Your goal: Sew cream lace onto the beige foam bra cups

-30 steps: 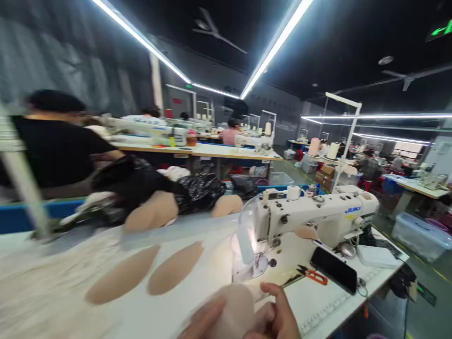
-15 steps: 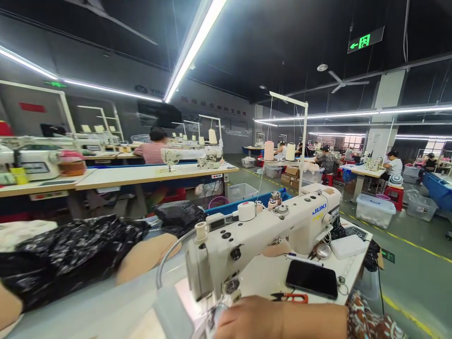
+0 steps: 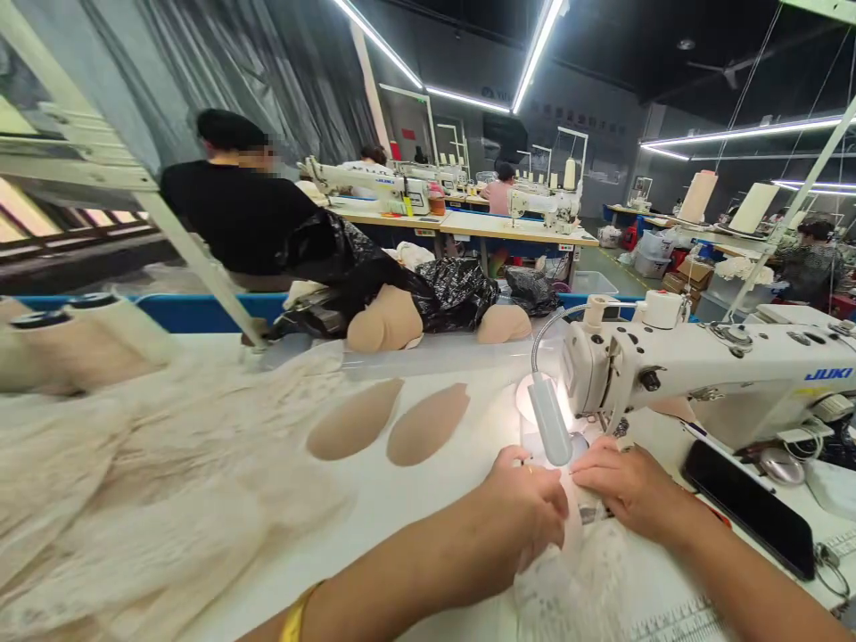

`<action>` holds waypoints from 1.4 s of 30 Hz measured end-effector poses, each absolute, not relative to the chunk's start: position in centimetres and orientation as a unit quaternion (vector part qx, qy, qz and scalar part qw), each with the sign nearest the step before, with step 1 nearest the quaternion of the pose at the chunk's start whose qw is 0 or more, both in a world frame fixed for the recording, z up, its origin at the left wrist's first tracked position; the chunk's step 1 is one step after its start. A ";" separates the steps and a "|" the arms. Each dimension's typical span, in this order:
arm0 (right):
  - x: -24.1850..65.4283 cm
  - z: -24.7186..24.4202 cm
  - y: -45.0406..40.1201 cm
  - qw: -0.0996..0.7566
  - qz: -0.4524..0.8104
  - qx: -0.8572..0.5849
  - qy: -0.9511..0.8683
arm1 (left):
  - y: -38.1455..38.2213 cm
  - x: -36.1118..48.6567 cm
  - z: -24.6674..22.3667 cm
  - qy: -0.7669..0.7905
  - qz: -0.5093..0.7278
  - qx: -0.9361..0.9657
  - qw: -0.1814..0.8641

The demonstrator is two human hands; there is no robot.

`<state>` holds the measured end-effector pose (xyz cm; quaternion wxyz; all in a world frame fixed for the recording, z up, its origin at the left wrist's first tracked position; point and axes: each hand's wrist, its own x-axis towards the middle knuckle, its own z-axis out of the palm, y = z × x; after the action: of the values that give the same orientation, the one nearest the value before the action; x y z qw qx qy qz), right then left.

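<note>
My left hand (image 3: 528, 508) is closed on a pale lace fabric piece (image 3: 568, 588) in front of the white sewing machine (image 3: 709, 361). Close to the needle area, my right hand (image 3: 625, 481) pinches the edge of the same fabric, thumb and fingers together. The lace hangs below both hands toward the table's front. A small grey lamp (image 3: 550, 423) on a bent neck lights the spot and partly hides the presser foot. Two beige teardrop-shaped pads (image 3: 428, 426) lie on the table left of my left hand.
Pale lace fabric (image 3: 134, 499) spreads over the left of the table, near thread cones (image 3: 113, 330). Beige moulded cups (image 3: 388, 321) and black plastic bags (image 3: 461, 290) lie along the back. A phone (image 3: 749, 504) rests at the right. A co-worker in black (image 3: 234, 205) sits beyond.
The view has swung left and down, bringing the pads, the spread lace and the co-worker in black into sight. Both hands now show at the fabric; earlier only one forearm and hand was visible.
</note>
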<state>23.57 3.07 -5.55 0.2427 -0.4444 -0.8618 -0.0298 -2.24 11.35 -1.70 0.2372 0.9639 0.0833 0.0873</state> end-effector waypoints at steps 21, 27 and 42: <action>23.8 -5.4 3.2 0.252 -0.034 -0.488 -0.835 | 9.9 -1.3 -0.2 0.107 0.084 0.973 0.189; 23.7 -5.3 3.3 0.257 -0.033 -0.485 -0.835 | 9.5 -1.3 0.5 0.121 0.083 0.975 0.167; 23.5 -5.4 3.2 0.247 -0.032 -0.512 -0.822 | 10.7 -1.3 0.6 0.082 0.086 0.978 0.170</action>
<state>23.50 3.23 -5.37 0.2471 -0.5125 -0.8218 -0.0319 -1.32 10.75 0.63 0.1698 0.9783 0.0821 0.0858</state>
